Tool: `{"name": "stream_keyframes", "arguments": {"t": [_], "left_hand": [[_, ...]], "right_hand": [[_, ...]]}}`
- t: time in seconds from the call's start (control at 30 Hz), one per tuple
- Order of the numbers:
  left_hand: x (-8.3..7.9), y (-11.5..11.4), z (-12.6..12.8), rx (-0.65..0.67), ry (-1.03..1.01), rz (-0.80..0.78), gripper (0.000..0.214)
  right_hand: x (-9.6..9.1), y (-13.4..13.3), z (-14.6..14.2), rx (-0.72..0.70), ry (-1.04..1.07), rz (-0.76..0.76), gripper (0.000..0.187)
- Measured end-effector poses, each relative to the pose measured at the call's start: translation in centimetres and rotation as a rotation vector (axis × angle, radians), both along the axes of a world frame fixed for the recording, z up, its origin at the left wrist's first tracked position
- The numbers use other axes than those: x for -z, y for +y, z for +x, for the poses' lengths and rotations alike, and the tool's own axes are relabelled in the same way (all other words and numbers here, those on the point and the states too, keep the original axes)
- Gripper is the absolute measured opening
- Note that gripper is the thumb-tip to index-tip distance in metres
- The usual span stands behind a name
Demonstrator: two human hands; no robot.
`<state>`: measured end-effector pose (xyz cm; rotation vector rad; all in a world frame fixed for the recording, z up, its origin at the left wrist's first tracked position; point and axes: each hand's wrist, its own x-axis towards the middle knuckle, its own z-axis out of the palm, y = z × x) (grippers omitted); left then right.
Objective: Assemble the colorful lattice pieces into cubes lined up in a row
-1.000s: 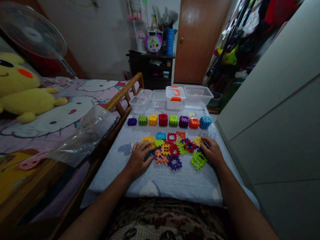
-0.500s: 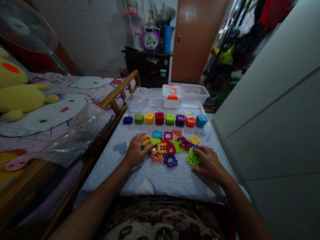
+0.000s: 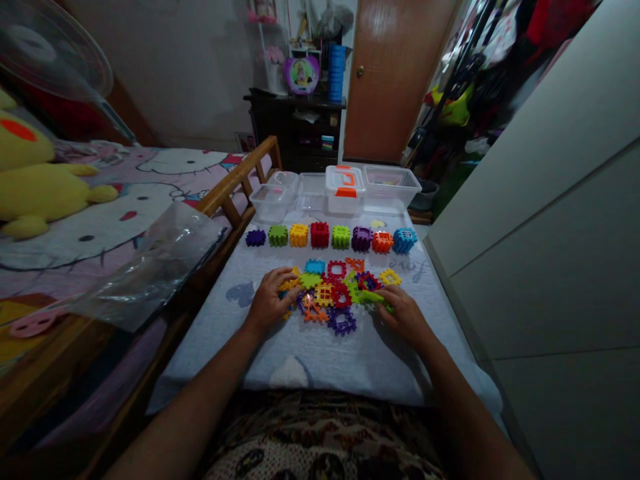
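- The right hand (image 3: 403, 315) has its grip clamped on a lime-green tile (image 3: 371, 297), which is tilted up at the right part of the pile.
- The left hand (image 3: 269, 300) is at the pile's left end, thumb and fingers apart beside yellow tiles (image 3: 291, 283); whether its grip closes on any of them I cannot tell.
- The pile of loose notched tiles (image 3: 325, 294) lies between the hands on the cloth-covered worktop (image 3: 350, 367), overlapping in red, yellow, orange, purple, blue and green.
- Just beyond, a row of eight single-colour stacks (image 3: 320, 235) runs across the worktop, dark blue at the left end and light blue at the right.
- At the far edge stand clear plastic containers (image 3: 393, 190), beside a box with orange latches (image 3: 345, 193).
- Left of the worktop, a clear plastic bag (image 3: 160, 267) lies near the wooden bed rail (image 3: 235, 179).
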<state>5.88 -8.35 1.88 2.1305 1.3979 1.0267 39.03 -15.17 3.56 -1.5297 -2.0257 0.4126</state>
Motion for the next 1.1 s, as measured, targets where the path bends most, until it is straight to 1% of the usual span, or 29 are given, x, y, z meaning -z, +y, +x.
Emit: {"name": "stream_keyframes", "arguments": {"t": [0.07,0.17,0.23,0.33,0.43,0.5,0.53,0.67,0.77,0.87,0.93,1.0,1.1], "left_hand": [[-0.1,-0.1,0.0,-0.008,-0.005,0.006,0.028],[-0.1,-0.2,0.0,-0.019,-0.014,0.019,0.027],[0.0,-0.2,0.0,-0.027,-0.013,0.027,0.025],[0.1,-0.2,-0.1,-0.043,0.0,0.041,0.024],[-0.1,-0.3,-0.1,-0.068,0.017,0.064,0.023],[-0.4,-0.4,-0.2,-0.091,0.024,0.092,0.022],[-0.6,-0.4,-0.3,-0.098,0.03,0.109,0.022],[-1.6,-0.7,0.2,-0.081,0.06,0.164,0.021],[-2.1,-1.3,1.4,-0.019,0.07,0.176,0.019],[-2.2,-1.7,2.4,0.029,0.09,0.159,0.02],[-2.0,-1.7,2.6,0.024,0.094,0.152,0.02],[-1.6,-1.3,2.1,-0.008,0.081,0.149,0.019],[-0.8,-0.2,0.7,-0.097,0.041,0.117,0.023]], "right_hand": [[0.0,1.1,-0.2,0.037,0.086,-0.03,0.023],[0.3,2.7,-0.7,0.104,0.226,-0.127,0.037],[0.6,3.4,-1.1,0.136,0.261,-0.141,0.043],[1.2,3.8,-1.6,0.174,0.205,-0.021,0.045],[1.4,3.4,-1.7,0.198,0.133,0.113,0.049],[1.2,2.9,-1.4,0.167,0.061,0.159,0.05],[1.1,2.7,-1.2,0.133,0.008,0.159,0.052],[0.5,2.1,-0.7,-0.015,-0.214,0.065,0.068],[0.6,2.1,-0.6,-0.035,-0.306,0.032,0.069],[0.7,2.3,-0.5,-0.022,-0.321,0.039,0.065],[0.5,2.5,-0.1,-0.031,-0.299,0.043,0.063],[-0.1,3.0,0.5,-0.045,-0.266,0.046,0.06],[-1.2,4.3,1.4,-0.069,-0.244,0.045,0.056]]}}
